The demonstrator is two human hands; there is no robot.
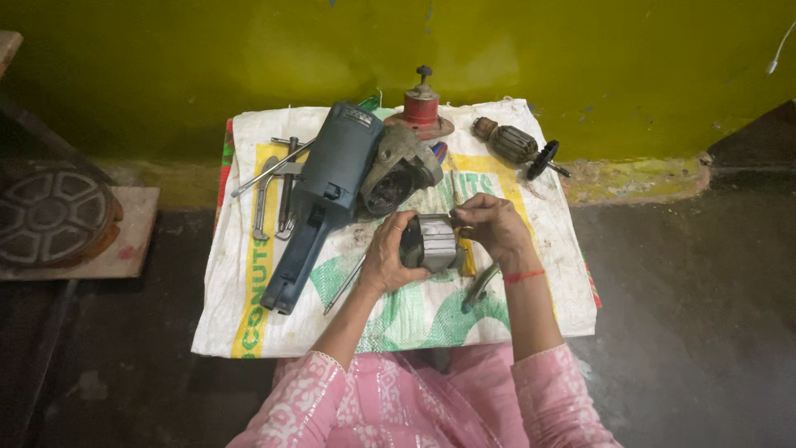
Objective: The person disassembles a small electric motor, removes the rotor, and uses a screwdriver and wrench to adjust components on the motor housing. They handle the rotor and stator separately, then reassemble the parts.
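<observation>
1. The left hand (385,257) is wrapped around the left side of a grey metal motor stator (431,242), its grip closed on the part.
2. The right hand (496,228) meets the stator from the right and top, fingers curled onto its upper edge; its grip also looks closed on the part, though the fingertips are partly hidden behind it.
3. The stator is held just above the middle of a white printed woven sack (249,323) spread on the floor (688,315), in front of the person's pink clothing (390,406).
4. Just left of the hands lies a blue angle grinder body (327,195), its grey gear head (398,170) close behind the left hand.
5. A thin screwdriver (344,284) lies beside the left wrist, and a tool with a dark handle (479,286) sits under the right wrist.
6. Spanners (278,187) rest at the sack's left part.
7. At the back stand a red bearing puller (423,108) and a motor armature (518,147), well apart from the hands, near the yellow-green wall (249,58).
8. A round metal wheel (50,211) lies off to the far left.
</observation>
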